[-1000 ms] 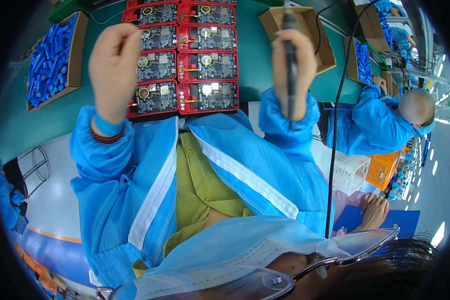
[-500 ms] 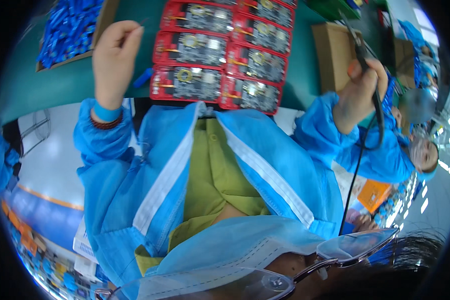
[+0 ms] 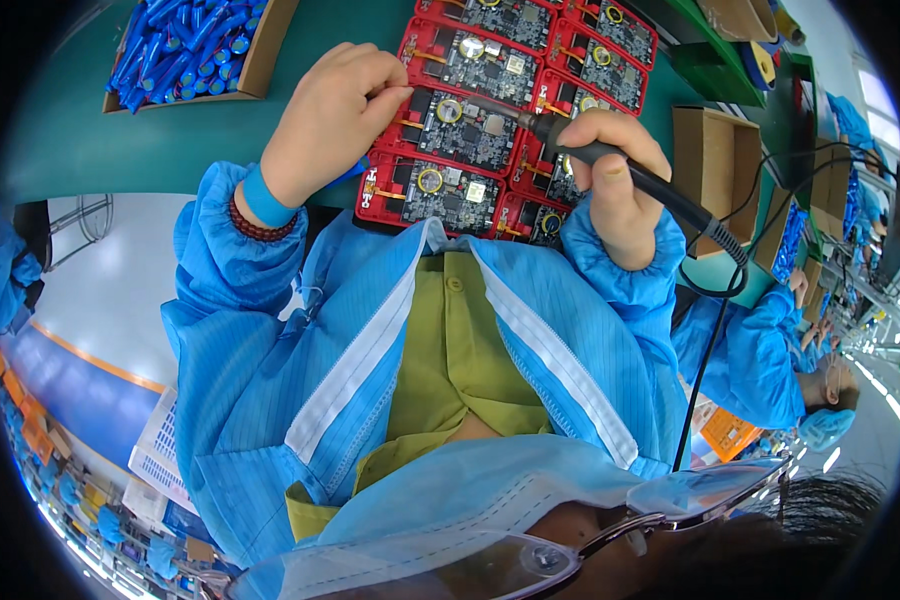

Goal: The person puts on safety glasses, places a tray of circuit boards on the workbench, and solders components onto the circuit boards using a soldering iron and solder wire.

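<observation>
My right hand [image 3: 625,185] grips a soldering iron [image 3: 682,205] with a black handle. Its thin metal tip points left, over a circuit board [image 3: 485,140] in a red case. Beside that board's left edge, my left hand [image 3: 330,115] has thumb and forefinger pinched together; whatever lies between them is too small to make out. Two columns of red cases [image 3: 365,203] stand side by side on the green table, each with a dark board and most with a yellow ring. My right hand and the iron cover part of the right column.
A cardboard box [image 3: 270,55] full of blue cylindrical cells [image 3: 185,45] stands at the far left. Another cardboard box [image 3: 715,165] sits on the right, near a green bin [image 3: 715,50]. The iron's black cord [image 3: 712,370] hangs down at my right. A co-worker in blue [image 3: 745,355] sits further right.
My right hand has brought the soldering iron from the right side over the boards. My left hand has moved right to the cases' left edge. The view has shifted slightly.
</observation>
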Motion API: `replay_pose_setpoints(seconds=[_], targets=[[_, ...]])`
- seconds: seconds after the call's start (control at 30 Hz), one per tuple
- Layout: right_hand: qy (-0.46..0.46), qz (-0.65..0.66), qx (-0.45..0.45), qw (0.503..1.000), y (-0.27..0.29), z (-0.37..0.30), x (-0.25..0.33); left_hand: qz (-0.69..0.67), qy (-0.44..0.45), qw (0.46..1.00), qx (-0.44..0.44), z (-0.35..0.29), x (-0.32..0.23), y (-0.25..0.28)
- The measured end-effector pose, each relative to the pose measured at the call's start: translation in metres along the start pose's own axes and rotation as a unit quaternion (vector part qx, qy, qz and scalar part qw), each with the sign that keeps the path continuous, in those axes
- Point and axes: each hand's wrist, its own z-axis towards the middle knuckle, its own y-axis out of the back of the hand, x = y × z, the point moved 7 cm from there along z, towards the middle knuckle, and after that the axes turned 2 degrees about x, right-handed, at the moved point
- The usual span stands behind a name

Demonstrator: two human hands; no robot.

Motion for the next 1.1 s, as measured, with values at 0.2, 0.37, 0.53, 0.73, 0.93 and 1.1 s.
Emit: replay_pose_setpoints(seconds=[0.2,0.37,0.53,0.73,0.93,1.1], targets=[[-0.011,-0.019,0.038,0.999,-0.016,0.004,-0.012,0.010,-0.016,1.000,0.012,0.000,-0.002,-0.012],[-0.015,-0.038,0.040,0.998,-0.019,0.006,-0.016,-0.016,0.002,1.000,0.018,0.000,0.005,-0.011],[-0.025,-0.039,0.043,0.998,-0.025,0.007,-0.019,0.001,-0.027,0.999,0.030,0.000,0.005,-0.009],[-0.027,-0.033,0.050,0.998,-0.030,0.010,-0.023,0.004,-0.019,0.999,0.027,-0.002,0.009,-0.009],[-0.005,-0.046,0.064,0.997,-0.032,0.013,-0.024,0.001,-0.021,0.999,0.025,0.000,0.009,-0.008],[0.006,-0.048,0.070,0.996,-0.030,0.010,-0.022,0.004,-0.017,1.000,0.025,-0.001,0.010,-0.009]])
